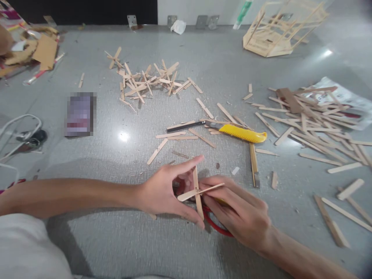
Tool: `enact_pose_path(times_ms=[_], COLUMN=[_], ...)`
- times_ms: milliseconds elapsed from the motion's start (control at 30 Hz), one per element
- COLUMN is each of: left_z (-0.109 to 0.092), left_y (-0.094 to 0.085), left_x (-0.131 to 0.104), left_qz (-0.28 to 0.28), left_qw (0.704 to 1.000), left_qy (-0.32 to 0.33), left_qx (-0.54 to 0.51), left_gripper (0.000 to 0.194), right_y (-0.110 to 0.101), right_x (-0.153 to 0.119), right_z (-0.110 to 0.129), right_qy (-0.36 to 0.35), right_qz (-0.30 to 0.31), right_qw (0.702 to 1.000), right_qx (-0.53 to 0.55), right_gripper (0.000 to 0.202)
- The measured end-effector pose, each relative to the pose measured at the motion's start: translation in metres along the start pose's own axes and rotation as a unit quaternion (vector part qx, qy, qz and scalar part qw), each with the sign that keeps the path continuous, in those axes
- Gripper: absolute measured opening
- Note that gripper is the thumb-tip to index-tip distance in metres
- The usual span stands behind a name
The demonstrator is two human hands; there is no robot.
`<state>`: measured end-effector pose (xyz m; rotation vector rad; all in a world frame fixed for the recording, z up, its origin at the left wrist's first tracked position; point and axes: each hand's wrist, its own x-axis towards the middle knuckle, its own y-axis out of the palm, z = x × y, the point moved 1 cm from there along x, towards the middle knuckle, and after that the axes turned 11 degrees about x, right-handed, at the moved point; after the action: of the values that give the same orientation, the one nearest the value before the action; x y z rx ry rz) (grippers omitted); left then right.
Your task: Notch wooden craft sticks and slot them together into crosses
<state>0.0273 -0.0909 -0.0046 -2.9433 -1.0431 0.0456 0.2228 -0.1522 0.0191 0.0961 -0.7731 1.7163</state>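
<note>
Stick cross (197,191) sits at six o'clock, braced between your left hand's (162,188) wide-spread thumb and finger, seemingly to expose its joint; your right hand's (247,211) fingers bunch at five o'clock, their pinch unclear.

On the gray table (101,155) sit 1 yellow cutter (244,133), loose wooden sticks (344,167), crossed-stick pieces (114,59) and 1 stick frame (269,45).

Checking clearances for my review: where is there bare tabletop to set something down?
Mostly bare: the patch bordered by the pixelated rectangle, crossed-stick cluster, loose sticks and left forearm; also the back stretch between that cluster and the wooden frame. Crowded: the right side, around the stick pile, and the middle, around the yellow cutter.
</note>
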Motion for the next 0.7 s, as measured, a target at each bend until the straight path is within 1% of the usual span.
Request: enact_pose_path(times_ms=[200,333,433,533,600,700], left_z=[-0.002,-0.001,0.001,0.000,-0.004,-0.010], left_y=[0.000,-0.001,-0.001,-0.001,-0.001,-0.001], left_x=[0.002,0.002,0.001,0.002,0.003,0.004], left_qz=[0.004,0.007,0.007,0.003,0.005,-0.005], left_qw=[1.000,1.000,1.000,1.000,1.000,0.999], left_qy=[0.023,0.017,0.016,0.005,-0.001,0.001], left_qx=[-0.016,-0.002,0.006,0.001,0.004,0.049], left_gripper=[0.114,0.116,0.115,0.113,0.102,0.066], right_y=[0.000,-0.001,0.000,0.000,0.000,0.000], right_x=[0.007,0.009,0.009,0.007,0.007,0.007], right_z=[0.001,0.000,-0.002,-0.004,-0.006,-0.009], right_qy=[0.023,0.051,0.050,0.037,0.033,0.019], right_qz=[0.015,0.036,0.045,0.029,0.006,-0.038], right_qw=[0.999,0.996,0.995,0.997,0.999,0.999], right_qx=[0.037,0.071,0.076,0.057,0.038,0.017], right_gripper=[0.025,0.023,0.023,0.024,0.025,0.028])
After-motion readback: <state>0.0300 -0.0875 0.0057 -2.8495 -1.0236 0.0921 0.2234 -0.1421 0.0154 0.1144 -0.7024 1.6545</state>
